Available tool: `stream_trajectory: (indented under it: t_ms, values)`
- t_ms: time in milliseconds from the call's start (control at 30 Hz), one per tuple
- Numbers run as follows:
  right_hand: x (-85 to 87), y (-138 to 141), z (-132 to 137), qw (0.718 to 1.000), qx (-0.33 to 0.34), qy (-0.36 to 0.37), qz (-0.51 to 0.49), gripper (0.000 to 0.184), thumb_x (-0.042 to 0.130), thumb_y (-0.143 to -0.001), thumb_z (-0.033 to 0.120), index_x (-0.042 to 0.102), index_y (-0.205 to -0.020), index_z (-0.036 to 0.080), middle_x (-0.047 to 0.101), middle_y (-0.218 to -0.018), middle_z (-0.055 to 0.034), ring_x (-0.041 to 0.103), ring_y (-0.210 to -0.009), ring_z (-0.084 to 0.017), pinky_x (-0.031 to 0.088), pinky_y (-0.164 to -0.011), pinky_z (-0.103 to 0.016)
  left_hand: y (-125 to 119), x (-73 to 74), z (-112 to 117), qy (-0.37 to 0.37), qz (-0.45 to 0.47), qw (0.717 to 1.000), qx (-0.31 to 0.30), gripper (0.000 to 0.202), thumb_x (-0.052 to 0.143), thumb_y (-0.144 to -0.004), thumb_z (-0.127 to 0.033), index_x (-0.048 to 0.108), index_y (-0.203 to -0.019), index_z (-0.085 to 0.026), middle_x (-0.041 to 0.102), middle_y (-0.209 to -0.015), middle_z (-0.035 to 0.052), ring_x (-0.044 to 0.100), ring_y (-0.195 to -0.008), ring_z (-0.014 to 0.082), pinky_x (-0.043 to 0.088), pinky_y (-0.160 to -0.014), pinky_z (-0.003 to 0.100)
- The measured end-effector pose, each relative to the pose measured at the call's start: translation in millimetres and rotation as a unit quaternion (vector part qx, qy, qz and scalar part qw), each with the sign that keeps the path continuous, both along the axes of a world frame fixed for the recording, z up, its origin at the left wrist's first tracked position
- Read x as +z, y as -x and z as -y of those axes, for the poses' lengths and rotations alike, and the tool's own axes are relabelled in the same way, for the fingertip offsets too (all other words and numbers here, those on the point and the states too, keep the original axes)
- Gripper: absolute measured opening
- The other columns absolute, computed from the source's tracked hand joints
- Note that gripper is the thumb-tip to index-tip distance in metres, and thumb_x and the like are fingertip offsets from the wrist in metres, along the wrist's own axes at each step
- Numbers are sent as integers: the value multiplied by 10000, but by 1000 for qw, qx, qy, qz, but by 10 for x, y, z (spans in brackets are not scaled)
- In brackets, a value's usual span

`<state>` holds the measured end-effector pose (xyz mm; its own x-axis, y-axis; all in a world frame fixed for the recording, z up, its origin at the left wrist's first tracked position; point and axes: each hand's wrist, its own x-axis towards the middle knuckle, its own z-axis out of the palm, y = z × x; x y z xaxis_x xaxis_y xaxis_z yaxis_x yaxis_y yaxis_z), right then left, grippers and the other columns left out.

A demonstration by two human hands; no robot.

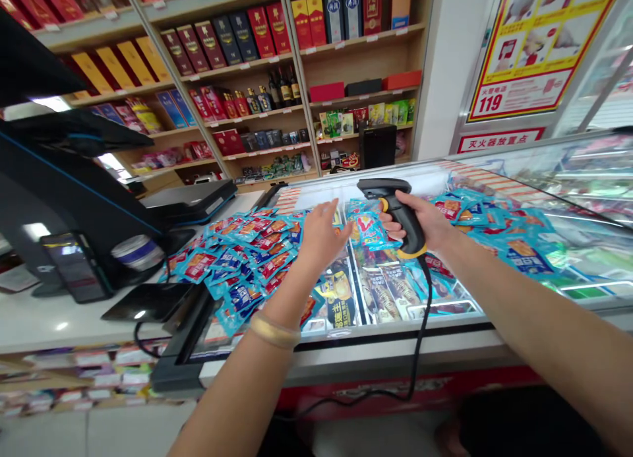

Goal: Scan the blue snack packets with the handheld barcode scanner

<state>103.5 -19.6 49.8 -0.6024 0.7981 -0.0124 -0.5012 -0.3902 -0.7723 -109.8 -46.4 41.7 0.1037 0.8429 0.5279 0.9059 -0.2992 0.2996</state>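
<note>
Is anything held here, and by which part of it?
The right grip holds the handheld barcode scanner by its handle; the left grip looks open and empty.

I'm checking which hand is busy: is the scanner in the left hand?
No, the right hand grips the scanner by its handle, and the left hand is apart from it.

Around your left forearm (242, 384) you wear one bangle (274, 332), which is of gold colour, rather wide and rounded, and its surface looks smooth. Your left hand (320, 233) and your right hand (428, 221) are bare, and so is your right forearm (534, 299). At the lower edge there is black cloth (514, 417), too shadowed to tell which garment it is.
</note>
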Motion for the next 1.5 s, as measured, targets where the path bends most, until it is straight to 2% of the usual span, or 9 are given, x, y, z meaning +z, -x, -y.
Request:
stream_trajectory:
  t_ms: [267, 567, 700, 833, 967, 1100, 1167, 1267, 1500]
  values:
    - [-179, -688, -58, 996, -84, 17, -6, 234, 470, -922, 373, 548, -869, 159, 474, -690, -18, 401, -481, -92, 374, -367, -180, -848, -342, -282, 197, 17, 973, -115, 829, 736, -731, -407, 375, -1448, -200, 424, -1504, 148, 387, -1393, 308, 333, -1130, 431]
    - [-179, -611, -57, 998, -67, 0, -3, 216, 492, -912, 386, 527, -851, 182, 466, -668, -13, 384, -470, -103, 359, -362, -202, -789, -390, -314, 161, 152, 966, -135, 445, 831, -544, -349, 675, -943, -230, 683, -1042, 131, 568, -1136, 392, 400, -1032, 489]
    - [-179, -617, -39, 996, -86, 3, 0, 201, 487, -913, 372, 531, -859, 184, 473, -681, -17, 395, -479, -106, 363, -363, -201, -654, -265, -212, 201, 225, 949, -95, 328, 848, -412, -214, 635, -661, -236, 640, -768, 78, 591, -1056, 376, 444, -964, 452]
    - [-184, -605, -30, 996, -89, 8, 5, 201, 478, -915, 362, 540, -872, 175, 473, -674, -20, 397, -479, -103, 360, -359, -190, -450, -125, -231, 270, 297, 916, 7, 216, 792, -493, -210, 588, -558, -237, 510, -501, -2, 639, -801, 283, 497, -763, 373]
    - [-194, -587, -16, 996, -85, -4, 13, 201, 475, -918, 355, 543, -878, 170, 478, -678, -24, 403, -488, -101, 364, -365, -182, -347, -49, -317, 234, 512, 824, 65, 151, 644, -701, -363, 593, -714, -221, 563, -586, -6, 630, -693, 196, 494, -689, 320]
    - [-215, -584, -4, 997, -71, -15, 23, 209, 483, -913, 353, 551, -860, 163, 485, -687, -28, 405, -497, -104, 381, -375, -189, -378, -41, -336, 283, 700, 654, -49, 223, 490, -780, -387, 573, -881, -206, 647, -732, 33, 648, -695, 174, 527, -750, 360]
    - [-223, -584, 0, 997, -66, -19, 25, 217, 495, -905, 360, 556, -847, 160, 484, -692, -29, 399, -496, -106, 381, -370, -197, -406, -46, -324, 280, 729, 619, -86, 232, 481, -778, -361, 571, -919, -201, 657, -754, 36, 649, -690, 165, 533, -770, 362]
    - [-222, -581, 8, 998, -59, -13, 25, 213, 498, -902, 355, 558, -846, 158, 483, -689, -29, 401, -495, -106, 375, -368, -195, -436, -60, -312, 270, 737, 613, -94, 211, 481, -777, -341, 575, -896, -193, 652, -743, 32, 648, -685, 153, 534, -788, 344]
    - [-216, -560, 23, 999, -31, -26, 30, 184, 521, -894, 349, 543, -861, 170, 494, -679, -25, 401, -489, -106, 370, -378, -201, -506, -129, -313, 304, 670, 671, -86, 257, 504, -792, -407, 590, -932, -209, 674, -770, 33, 666, -727, 174, 518, -833, 385]
